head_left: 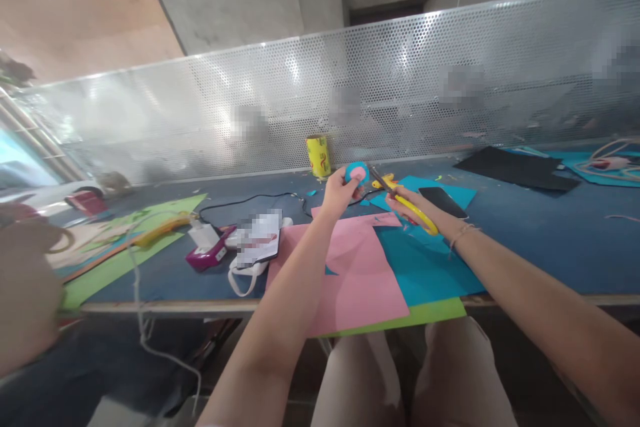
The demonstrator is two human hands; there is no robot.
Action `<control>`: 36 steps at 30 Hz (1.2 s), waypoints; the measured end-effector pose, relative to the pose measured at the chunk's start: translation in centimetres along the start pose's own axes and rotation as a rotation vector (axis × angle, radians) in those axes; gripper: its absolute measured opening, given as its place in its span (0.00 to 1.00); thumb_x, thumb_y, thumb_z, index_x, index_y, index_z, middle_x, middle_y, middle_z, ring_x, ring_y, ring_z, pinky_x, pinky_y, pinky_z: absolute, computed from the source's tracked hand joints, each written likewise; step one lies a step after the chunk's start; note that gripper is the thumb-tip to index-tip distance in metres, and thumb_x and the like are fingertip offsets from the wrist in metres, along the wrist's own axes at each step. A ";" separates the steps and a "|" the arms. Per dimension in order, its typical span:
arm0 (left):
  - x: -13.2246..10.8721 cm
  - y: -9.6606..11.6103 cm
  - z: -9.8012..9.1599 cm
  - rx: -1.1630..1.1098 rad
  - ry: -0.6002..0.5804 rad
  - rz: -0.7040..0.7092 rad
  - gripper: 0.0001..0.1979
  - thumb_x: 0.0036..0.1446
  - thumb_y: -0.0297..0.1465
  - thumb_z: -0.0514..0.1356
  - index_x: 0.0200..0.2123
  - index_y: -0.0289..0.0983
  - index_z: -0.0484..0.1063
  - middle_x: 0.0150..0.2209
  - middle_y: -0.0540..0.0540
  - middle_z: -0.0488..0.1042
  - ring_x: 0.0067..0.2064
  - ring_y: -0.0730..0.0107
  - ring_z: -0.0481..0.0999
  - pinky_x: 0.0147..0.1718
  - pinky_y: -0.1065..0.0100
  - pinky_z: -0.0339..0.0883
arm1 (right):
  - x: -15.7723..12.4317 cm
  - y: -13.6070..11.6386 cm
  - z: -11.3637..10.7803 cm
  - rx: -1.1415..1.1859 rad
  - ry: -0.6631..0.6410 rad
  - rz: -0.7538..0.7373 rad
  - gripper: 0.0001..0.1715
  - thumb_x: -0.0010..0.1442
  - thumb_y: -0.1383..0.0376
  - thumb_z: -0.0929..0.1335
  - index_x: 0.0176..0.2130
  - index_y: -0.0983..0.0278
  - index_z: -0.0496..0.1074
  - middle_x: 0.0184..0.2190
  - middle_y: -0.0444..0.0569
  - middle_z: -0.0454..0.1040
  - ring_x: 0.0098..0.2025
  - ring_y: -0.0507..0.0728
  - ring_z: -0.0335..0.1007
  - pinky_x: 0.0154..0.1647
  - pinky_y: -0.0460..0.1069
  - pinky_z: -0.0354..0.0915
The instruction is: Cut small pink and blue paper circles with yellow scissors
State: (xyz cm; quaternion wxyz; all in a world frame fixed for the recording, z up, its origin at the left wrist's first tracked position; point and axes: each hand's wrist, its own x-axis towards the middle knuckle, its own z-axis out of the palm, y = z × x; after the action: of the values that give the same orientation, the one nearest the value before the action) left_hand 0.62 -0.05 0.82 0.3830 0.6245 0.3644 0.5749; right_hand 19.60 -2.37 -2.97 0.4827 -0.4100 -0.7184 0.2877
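My left hand (339, 188) pinches a small round paper piece (358, 174), blue around the edge with a pink centre, raised above the table. Closed around the yellow handles of a pair of scissors (424, 213) is my right hand (411, 205). The dark blades point up and left, close to the right edge of the paper piece; whether they touch it I cannot tell. Below my arms lie a pink paper sheet (365, 273) with a cut-out gap and a blue paper sheet (425, 263), over a green sheet (430, 313) at the table's front edge.
A yellow can (319, 156) stands near the perforated metal divider (280, 103). To the left are a phone (259, 240), a purple power strip (207, 253) and cables. Black paper (515, 169) lies at right, a dark phone-like slab (443, 203) nearer. Another person (27, 280) sits at far left.
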 end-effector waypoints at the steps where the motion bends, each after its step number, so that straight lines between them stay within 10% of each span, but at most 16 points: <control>1: -0.1 0.0 0.1 -0.014 -0.008 -0.007 0.07 0.54 0.30 0.60 0.29 0.37 0.64 0.18 0.55 0.67 0.18 0.79 0.66 0.19 0.76 0.59 | 0.0 0.1 -0.1 0.023 -0.010 0.037 0.13 0.51 0.56 0.70 0.32 0.61 0.67 0.19 0.38 0.61 0.19 0.50 0.58 0.18 0.45 0.56; 13: -1.5 -0.8 1.8 0.021 -0.289 -0.027 0.10 0.54 0.34 0.63 0.30 0.35 0.66 0.21 0.53 0.71 0.19 0.79 0.68 0.22 0.73 0.65 | -0.4 -1.2 0.7 0.341 0.056 0.107 0.21 0.44 0.55 0.75 0.33 0.59 0.65 0.21 0.40 0.68 0.22 0.52 0.64 0.23 0.49 0.63; 36: -1.2 -1.5 1.9 0.036 -0.301 -0.048 0.10 0.54 0.35 0.63 0.31 0.35 0.67 0.20 0.53 0.71 0.19 0.78 0.68 0.23 0.73 0.65 | -0.5 -1.2 0.1 0.223 0.046 0.048 0.17 0.47 0.56 0.74 0.33 0.62 0.69 0.21 0.41 0.68 0.25 0.53 0.65 0.26 0.49 0.63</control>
State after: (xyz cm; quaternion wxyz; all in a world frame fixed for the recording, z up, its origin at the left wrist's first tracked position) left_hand 2.43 -0.61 -1.18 0.4355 0.7015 0.3280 0.4590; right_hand 19.27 -3.40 -2.27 0.5348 -0.3772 -0.6606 0.3679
